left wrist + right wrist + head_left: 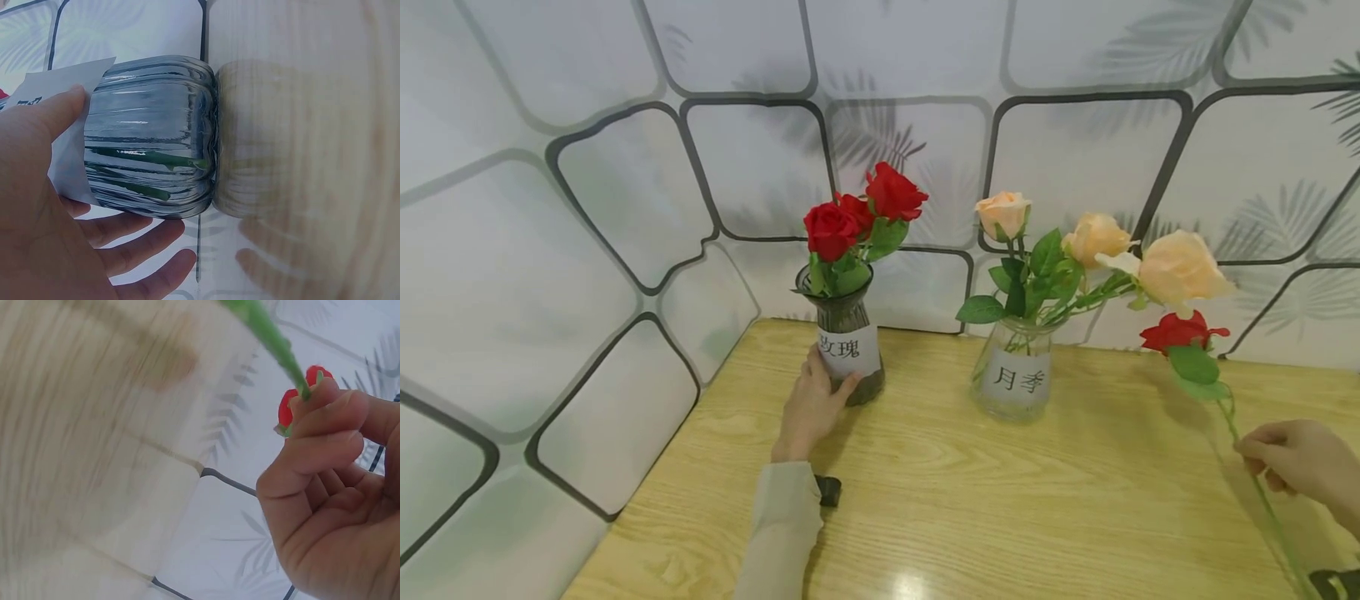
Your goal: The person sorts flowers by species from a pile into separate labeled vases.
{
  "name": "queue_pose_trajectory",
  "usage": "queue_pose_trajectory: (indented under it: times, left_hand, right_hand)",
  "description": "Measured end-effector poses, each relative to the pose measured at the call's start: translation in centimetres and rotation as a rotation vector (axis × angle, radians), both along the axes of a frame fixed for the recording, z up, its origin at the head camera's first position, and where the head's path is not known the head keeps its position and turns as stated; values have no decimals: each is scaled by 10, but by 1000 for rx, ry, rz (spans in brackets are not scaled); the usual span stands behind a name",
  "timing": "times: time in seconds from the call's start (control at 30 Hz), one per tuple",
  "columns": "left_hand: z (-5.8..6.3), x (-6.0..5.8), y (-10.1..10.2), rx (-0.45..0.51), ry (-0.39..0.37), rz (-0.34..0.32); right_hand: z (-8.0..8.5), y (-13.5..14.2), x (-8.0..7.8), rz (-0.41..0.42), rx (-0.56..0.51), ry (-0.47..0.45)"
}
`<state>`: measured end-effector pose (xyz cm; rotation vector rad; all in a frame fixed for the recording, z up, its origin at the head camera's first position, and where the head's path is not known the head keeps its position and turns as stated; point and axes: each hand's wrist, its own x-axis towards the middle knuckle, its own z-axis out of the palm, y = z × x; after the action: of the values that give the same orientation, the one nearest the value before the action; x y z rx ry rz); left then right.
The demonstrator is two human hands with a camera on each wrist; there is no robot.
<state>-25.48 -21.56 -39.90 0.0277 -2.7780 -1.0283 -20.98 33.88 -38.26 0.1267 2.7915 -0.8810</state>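
Note:
At the left, a dark fluted glass vase stands upright with several red roses in it and a white paper label round its middle. My left hand holds it by the side, the thumb on the label, other fingers round the far side. Green stem ends show through the vase in the left wrist view. Over the table's right side, my right hand pinches the green stem of a single red rose. Its bloom points away from me, partly hidden by the fingers in the right wrist view.
A clear glass vase with peach roses and a white label stands mid-table, its blooms leaning right, close above the red one. The wooden table meets a patterned wall covering at the back and left.

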Motion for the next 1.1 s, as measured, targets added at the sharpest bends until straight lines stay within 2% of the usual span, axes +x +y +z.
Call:
queue_pose_trajectory:
  times: [0.37,0.67,0.97,1.1]
  left_hand:
    - [0,-1,-1,-7,7,1]
    - [0,0,0,-9,6,4]
    - [-1,0,1,-3,15,2]
    - [0,1,1,-7,16,6]
  right_hand:
    - [-2,-4,-1,-103,-240,7]
    - [-5,-9,2,-166,-627,-59]
    - [-11,-20,4,-97,-844,-81]
    - [-10,-27,4,-30,-883,-72]
